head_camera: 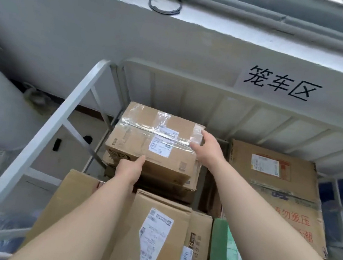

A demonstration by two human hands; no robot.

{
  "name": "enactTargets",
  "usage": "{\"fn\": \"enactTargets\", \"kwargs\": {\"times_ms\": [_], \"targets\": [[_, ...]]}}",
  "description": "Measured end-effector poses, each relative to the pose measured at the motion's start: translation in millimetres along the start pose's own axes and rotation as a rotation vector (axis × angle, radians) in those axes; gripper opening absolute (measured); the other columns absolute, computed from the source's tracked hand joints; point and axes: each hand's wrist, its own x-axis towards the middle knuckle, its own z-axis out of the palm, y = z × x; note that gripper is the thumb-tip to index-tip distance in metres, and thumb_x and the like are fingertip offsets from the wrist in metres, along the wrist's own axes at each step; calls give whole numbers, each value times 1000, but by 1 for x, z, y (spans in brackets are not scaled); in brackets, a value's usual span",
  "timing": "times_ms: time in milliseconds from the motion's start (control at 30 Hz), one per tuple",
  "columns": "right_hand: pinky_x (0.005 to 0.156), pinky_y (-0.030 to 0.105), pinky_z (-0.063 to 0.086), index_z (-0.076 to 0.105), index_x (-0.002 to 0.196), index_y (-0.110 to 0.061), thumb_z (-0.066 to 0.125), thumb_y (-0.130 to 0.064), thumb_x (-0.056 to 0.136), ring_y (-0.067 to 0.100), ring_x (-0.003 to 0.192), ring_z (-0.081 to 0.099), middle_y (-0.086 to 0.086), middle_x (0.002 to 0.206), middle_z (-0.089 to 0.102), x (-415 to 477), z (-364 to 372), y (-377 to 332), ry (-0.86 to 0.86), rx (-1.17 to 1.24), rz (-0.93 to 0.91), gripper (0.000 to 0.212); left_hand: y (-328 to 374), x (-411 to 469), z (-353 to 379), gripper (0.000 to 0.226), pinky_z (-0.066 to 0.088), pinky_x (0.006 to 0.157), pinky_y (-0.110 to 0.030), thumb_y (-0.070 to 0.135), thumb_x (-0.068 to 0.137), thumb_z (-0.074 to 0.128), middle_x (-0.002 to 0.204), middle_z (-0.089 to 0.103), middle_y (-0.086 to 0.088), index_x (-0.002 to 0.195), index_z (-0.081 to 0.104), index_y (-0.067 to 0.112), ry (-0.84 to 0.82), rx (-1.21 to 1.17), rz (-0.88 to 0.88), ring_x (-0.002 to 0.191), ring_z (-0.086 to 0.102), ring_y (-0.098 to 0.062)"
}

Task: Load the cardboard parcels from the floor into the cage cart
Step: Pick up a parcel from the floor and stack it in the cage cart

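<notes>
Hands both on the parcel right now: taped brown box w/ two white labels, sitting top of the stack in the back-left corner of the cart. Left hand is at the near face, low down, thumb laid up against the cardboard. Rest of its fingers are out of sight behind the hand, so can't tell if they're curled under or flat. Right hand is on the parcel's right end, fingers fairly straight & flat against the taped corner, thumb by the top edge. It's pressing, not wrapped round. Both arms bare, stretched fwd.

Parcel rests on a lower box, whose edge pokes out below. Nearer us stands a tall box w/ a long white label, more cardboard either side. On the right is a big box w/ red print & a label on top, close to the cart's right side. Green thing sits btwn tall box & big box, near the front. Cart's back rail is close to the grey wall, w/ a paper sign in black characters stuck above it. Cable loop lies on the ledge higher up.
</notes>
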Motion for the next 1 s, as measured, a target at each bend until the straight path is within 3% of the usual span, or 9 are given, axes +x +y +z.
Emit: {"fn": "enactTargets", "kwargs": {"times_ms": [100,267,400,467,533,667,800,933,1000], "targets": [[120,35,20,27,154,-12,61,-30,94,23,149,21,8,160,26,46,13,-8,-16,-152,2,71,0,25,6,73,40,109,-43,40,92,60,143,43,-10,146,29,1,-36,-35,-39,127,45,-30],[121,42,19,23,155,-14,60,-35,93,28,151,11,8,164,14,100,26,-5,-88,-368,43,75,2,60,13,66,37,111,-45,38,94,59,145,43,-6,145,33,6,-86,-51,-45,130,43,-28],[117,43,26,25,153,-23,67,-46,85,33,143,26,9,159,19,109,30,-3,-112,-454,97,84,12,85,4,59,38,110,-46,35,95,58,141,46,0,144,35,10,-73,-15,13,129,44,-26],[115,43,28,26,152,-32,68,-57,80,37,136,30,14,150,27,105,34,-2,-130,-482,173,87,23,96,-3,52,39,105,-37,31,95,58,134,52,1,139,39,10,-20,40,82,123,49,-25],[112,41,34,35,148,-31,70,-58,78,36,131,37,16,143,36,98,43,-2,-171,-388,227,84,39,105,-12,44,40,94,-30,25,95,57,129,56,-1,135,44,10,38,126,161,120,52,-24],[94,38,50,50,127,-12,77,-49,77,26,111,59,9,126,60,78,71,-7,-167,-176,232,68,61,121,-29,33,48,88,-35,15,92,54,125,62,-4,125,54,17,63,284,283,108,59,-24],[93,45,52,46,130,-19,69,-58,80,25,110,61,1,127,61,61,99,-19,-202,-210,200,68,67,135,-48,41,43,80,-32,7,87,53,125,55,-7,126,50,18,56,421,348,99,56,-24],[73,42,62,47,130,-31,65,-45,86,21,88,67,-6,119,63,51,119,-26,-234,-86,154,50,70,147,-60,68,46,97,-41,9,87,55,142,41,-5,148,29,27,23,499,354,117,52,-28],[70,41,62,49,127,-35,64,-43,86,22,90,66,-7,116,64,51,124,-29,-211,-48,156,44,75,152,-63,69,44,100,-41,9,89,55,145,39,-6,150,26,25,-5,508,371,122,49,-28]]}}
